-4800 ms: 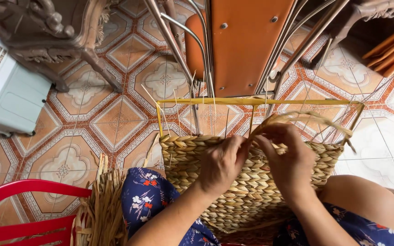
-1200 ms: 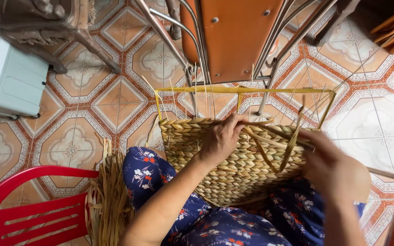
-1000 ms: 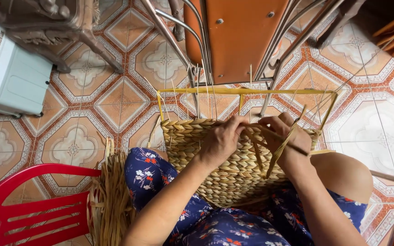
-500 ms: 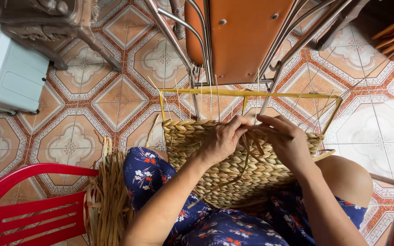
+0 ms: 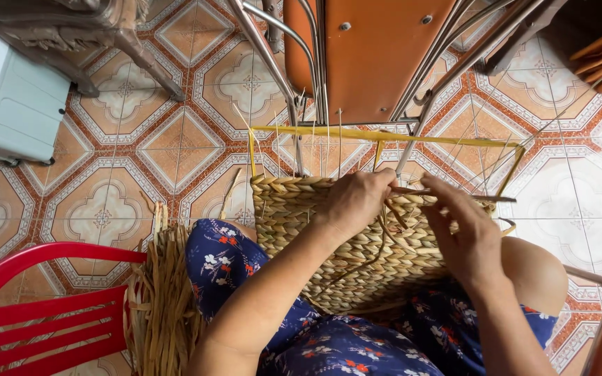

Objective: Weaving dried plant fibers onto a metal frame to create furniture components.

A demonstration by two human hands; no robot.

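A half-woven straw basket (image 5: 294,223) rests on my lap, held in a yellow wire frame (image 5: 329,132) with thin upright strands rising from the weave. My left hand (image 5: 357,202) grips the woven top edge near the middle. My right hand (image 5: 465,233) pinches a straw strand (image 5: 412,190) at the rim, just right of the left hand. The strand runs between both hands along the top row.
A bundle of loose dried straw (image 5: 165,292) lies at my left knee beside a red plastic chair (image 5: 43,306). An orange chair with metal legs (image 5: 364,56) stands just beyond the frame. A white appliance (image 5: 8,104) sits on the patterned tile floor at far left.
My right hand pulled a strand out to the right, then came back to the rim beside the left hand. The left hand stayed on the top edge.
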